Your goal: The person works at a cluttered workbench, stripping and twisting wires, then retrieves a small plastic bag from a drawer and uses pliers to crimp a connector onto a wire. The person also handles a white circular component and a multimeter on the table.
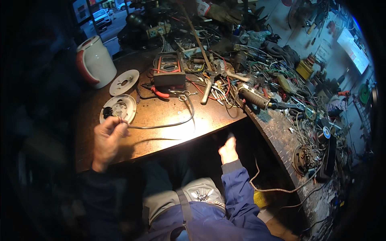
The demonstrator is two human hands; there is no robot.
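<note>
My left hand (107, 141) is closed, pinching the end of a grey cable (165, 126) between thumb and fingers. From there the cable curves right over the wooden bench and up toward the meter. Just beyond those fingertips lies a round white plastic base (129, 105) with a black part at its left side. A matching round white disc (124, 82) with a central hole rests behind it. My right hand (228, 152) hovers past the bench's front edge, over a dark gap. Its fingers look closed; shadow hides what they hold, if anything.
A white jug with a red handle (96, 62) stands at the back left. Behind the cable are a boxed multimeter (169, 66), red-handled pliers (160, 93), scissors (184, 96) and a hammer (206, 91). Tangled wires and tools pile up along the right, beside a cordless tool (254, 96).
</note>
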